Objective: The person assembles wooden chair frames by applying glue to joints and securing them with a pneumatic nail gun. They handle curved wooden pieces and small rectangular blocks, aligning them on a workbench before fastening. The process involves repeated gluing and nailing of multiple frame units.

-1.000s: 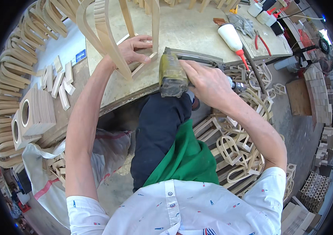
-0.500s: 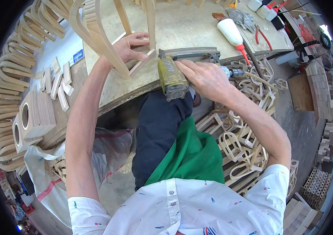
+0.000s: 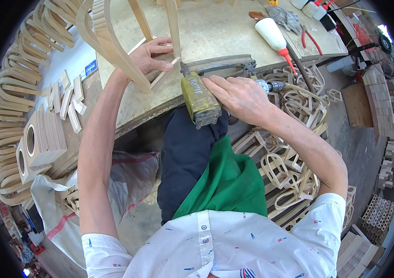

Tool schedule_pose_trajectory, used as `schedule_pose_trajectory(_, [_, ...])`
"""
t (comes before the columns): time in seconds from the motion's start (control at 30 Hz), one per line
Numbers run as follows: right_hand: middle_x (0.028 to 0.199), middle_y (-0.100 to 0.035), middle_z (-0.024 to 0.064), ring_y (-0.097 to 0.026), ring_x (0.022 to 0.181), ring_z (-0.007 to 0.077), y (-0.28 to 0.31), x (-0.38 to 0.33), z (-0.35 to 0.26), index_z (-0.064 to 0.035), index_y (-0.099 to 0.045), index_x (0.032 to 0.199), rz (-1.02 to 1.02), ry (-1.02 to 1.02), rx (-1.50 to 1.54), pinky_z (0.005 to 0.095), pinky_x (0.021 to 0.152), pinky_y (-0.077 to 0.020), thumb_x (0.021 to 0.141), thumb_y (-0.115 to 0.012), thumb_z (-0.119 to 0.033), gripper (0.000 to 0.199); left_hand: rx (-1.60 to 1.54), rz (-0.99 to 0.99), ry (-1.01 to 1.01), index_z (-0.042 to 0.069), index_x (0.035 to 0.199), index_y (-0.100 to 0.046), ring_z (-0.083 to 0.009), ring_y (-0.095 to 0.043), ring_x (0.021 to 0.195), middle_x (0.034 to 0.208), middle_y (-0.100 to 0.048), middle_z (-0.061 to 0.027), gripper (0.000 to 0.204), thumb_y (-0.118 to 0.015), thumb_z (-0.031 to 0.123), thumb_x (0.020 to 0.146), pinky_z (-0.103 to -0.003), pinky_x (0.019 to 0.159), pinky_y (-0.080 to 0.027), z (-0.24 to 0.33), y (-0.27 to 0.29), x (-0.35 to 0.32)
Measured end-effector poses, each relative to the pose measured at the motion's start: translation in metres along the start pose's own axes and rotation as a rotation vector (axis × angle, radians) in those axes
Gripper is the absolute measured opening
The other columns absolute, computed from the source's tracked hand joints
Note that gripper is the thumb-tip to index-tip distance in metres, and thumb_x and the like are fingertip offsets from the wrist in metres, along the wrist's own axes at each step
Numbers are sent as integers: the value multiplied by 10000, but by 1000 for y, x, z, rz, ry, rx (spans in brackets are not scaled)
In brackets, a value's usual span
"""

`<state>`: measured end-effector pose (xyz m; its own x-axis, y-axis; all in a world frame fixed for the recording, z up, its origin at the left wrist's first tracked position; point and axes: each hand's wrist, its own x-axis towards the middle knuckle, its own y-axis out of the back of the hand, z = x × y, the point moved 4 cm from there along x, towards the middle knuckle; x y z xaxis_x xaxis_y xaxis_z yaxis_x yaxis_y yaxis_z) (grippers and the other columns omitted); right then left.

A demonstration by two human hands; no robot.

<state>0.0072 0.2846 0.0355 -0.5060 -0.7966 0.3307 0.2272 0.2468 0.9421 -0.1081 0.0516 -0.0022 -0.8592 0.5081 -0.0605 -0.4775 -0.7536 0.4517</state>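
On the workbench stands a bent-wood frame with upright legs and short crosspieces between them. My left hand reaches inside it and grips it low down, thumb lying by the near wooden crosspiece. My right hand is closed round the handle of a worn yellow nail gun, hiding most of that handle. The gun's nose touches or almost touches the near leg, at the end of the crosspiece. An air hose coupling sticks out beyond my right hand.
Many curved wooden loops line the left side. Loose wooden strips lie on the bench near a stack of wooden blocks. A white glue bottle and red pliers lie at the right. More frames are piled below the bench.
The nail gun has shifted slightly left and tilted, its nose now up against the frame's near leg. My left hand and the frame have moved only a little.
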Motion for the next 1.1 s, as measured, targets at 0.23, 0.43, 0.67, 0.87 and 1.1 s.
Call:
schedule_pose_trajectory(0.23, [974,-608,40,-625,690,148,-1,5,0,-10,-546,1185,91,37,-49,284,590,-514,770,-584,-127,433,-69,-26,4,43,1248,-617,-227,-386,1334,1413,-428,-57,585,-798,176,708,-337,1126,-298,-3,0,-1])
schedule_pose_trajectory(0.43, [928,-595,47,-629,686,156,-4,4,0,-9,-543,1173,80,21,-33,288,582,-515,780,-576,-131,413,-33,-20,5,63,1255,-617,-226,-373,1345,1434,-414,-55,590,-798,188,708,-343,1135,-289,-4,0,-1])
schedule_pose_trajectory(0.67, [873,-578,64,-644,696,168,-4,6,0,1,-543,1156,39,21,-30,301,591,-525,786,-574,-125,392,3,-25,-7,106,1255,-626,-223,-369,1347,1444,-413,-44,589,-797,201,700,-349,1137,-285,-4,3,2])
schedule_pose_trajectory(0.87, [875,-583,70,-649,704,173,-7,6,-2,10,-548,1145,39,31,-42,298,598,-529,785,-571,-120,383,28,-27,9,103,1266,-617,-223,-369,1348,1448,-410,-45,608,-799,219,698,-349,1135,-287,-7,3,0])
schedule_pose_trajectory(1.1, [859,-577,64,-645,696,167,-9,3,-2,7,-553,1141,21,25,-75,291,600,-528,783,-570,-121,380,13,-12,-5,12,1264,-592,-199,-449,1276,1430,-428,-44,604,-803,175,721,-315,1068,-361,0,0,0])
